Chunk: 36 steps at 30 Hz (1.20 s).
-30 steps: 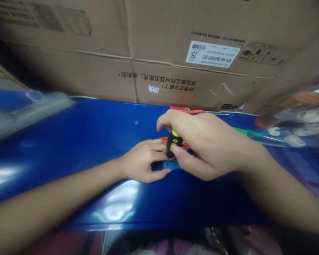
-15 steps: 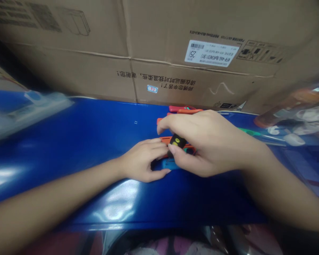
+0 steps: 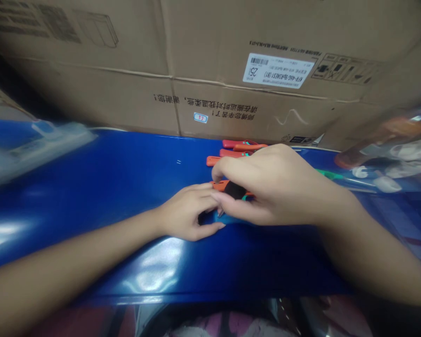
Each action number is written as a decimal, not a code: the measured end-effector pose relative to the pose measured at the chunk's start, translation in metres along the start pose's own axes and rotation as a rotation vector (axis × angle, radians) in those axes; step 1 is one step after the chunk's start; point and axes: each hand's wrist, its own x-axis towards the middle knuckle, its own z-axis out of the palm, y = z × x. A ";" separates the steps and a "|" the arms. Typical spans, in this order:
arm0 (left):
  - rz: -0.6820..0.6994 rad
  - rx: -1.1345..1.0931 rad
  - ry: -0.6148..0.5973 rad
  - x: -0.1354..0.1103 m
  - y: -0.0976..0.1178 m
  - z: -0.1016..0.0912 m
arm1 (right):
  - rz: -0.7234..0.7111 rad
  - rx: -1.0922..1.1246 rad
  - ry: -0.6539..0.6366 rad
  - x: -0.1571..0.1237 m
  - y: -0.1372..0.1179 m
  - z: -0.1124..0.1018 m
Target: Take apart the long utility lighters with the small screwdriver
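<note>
My right hand (image 3: 277,187) is closed, its thumb and fingers pinching a short black handle (image 3: 235,189), which looks like that of a screwdriver. A bit of metal shows just below it, above a blue plastic piece (image 3: 234,219). My left hand (image 3: 189,209) presses at the left end of the blue piece, with the thumb along its near edge and the fingers by an orange plastic piece (image 3: 219,185). My right hand covers much of both pieces. Behind it lie several slim red and orange plastic pieces (image 3: 238,144) with small teal marks.
A large cardboard box (image 3: 126,103) stands along the back of the shiny blue table (image 3: 143,164). At the left lies a blurred pale object (image 3: 52,150) with a cable. On the right are a green-ended item (image 3: 328,174), small white objects (image 3: 388,184) and a clear orange-tinted container (image 3: 372,138).
The black handle has turned in my right fingers, so its yellow spots no longer show. My right thumb has shifted left and up. My left hand stays in place.
</note>
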 end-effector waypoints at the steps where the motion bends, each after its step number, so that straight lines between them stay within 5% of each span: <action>1: -0.004 0.005 -0.008 0.000 0.000 0.000 | 0.001 0.003 -0.002 0.000 0.000 0.000; 36: -0.017 0.008 0.001 0.001 0.001 0.000 | -0.014 0.053 -0.056 -0.002 -0.001 -0.006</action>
